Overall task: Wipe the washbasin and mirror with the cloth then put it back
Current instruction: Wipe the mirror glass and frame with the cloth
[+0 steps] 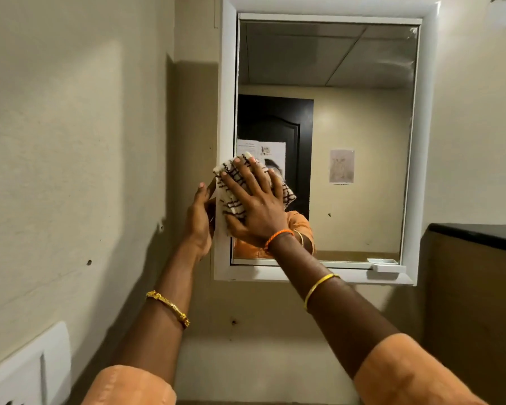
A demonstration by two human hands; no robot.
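Note:
A white-framed mirror [348, 135] hangs on the beige wall straight ahead. My right hand [257, 206] lies flat, fingers spread, on a folded white cloth with dark checked lines [231, 200], pressing it against the lower left part of the glass and frame. My left hand [200, 223] grips the mirror frame's left edge, just beside the cloth. The washbasin is out of view.
A small white ledge [387, 267] juts from the mirror frame's bottom right. A dark-topped counter or partition [479, 235] stands at the right. A white switch plate [27, 372] is on the left wall, low down. The mirror reflects a black door and paper notices.

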